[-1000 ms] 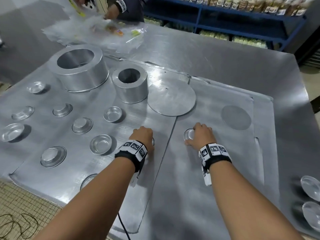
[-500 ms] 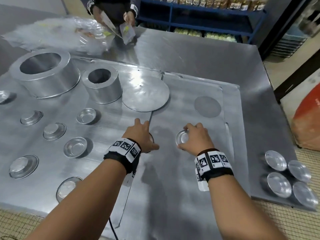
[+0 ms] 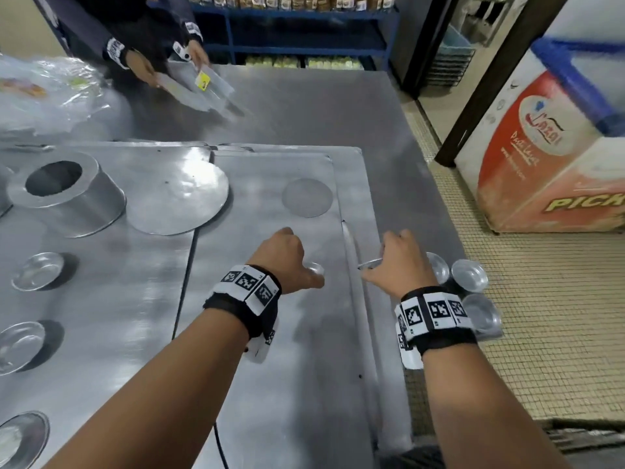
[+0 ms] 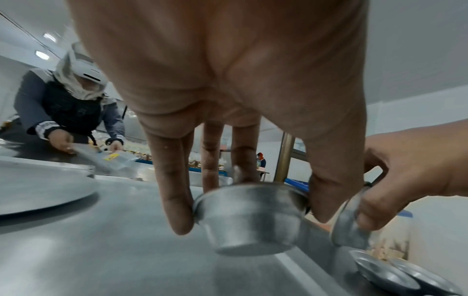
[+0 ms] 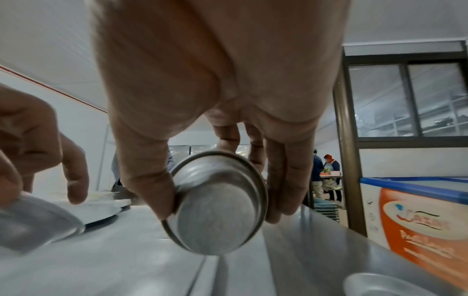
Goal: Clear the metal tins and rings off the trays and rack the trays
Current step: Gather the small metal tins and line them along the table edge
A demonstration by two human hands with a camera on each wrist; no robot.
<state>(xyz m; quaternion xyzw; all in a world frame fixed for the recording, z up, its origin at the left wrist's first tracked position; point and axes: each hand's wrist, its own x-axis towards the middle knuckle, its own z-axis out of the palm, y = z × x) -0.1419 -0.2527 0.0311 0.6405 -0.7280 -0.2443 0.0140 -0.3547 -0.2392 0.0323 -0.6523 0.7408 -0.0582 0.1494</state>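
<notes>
L hand (image 3: 285,262) & R hand (image 3: 397,265) each grip tin, near tray edge (image 3: 351,252)

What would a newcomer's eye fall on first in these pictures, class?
First, the two hands near the tray's right edge: the left hand pinches a small tin held upright, and the right hand grips another tin, tilted. Next, the metal ring far left and the cluster of tins by the table's right edge.

ring (image 3: 64,194) left of disc (image 3: 176,194); both on trays (image 3: 270,367) | tins (image 3: 470,275) right
</notes>
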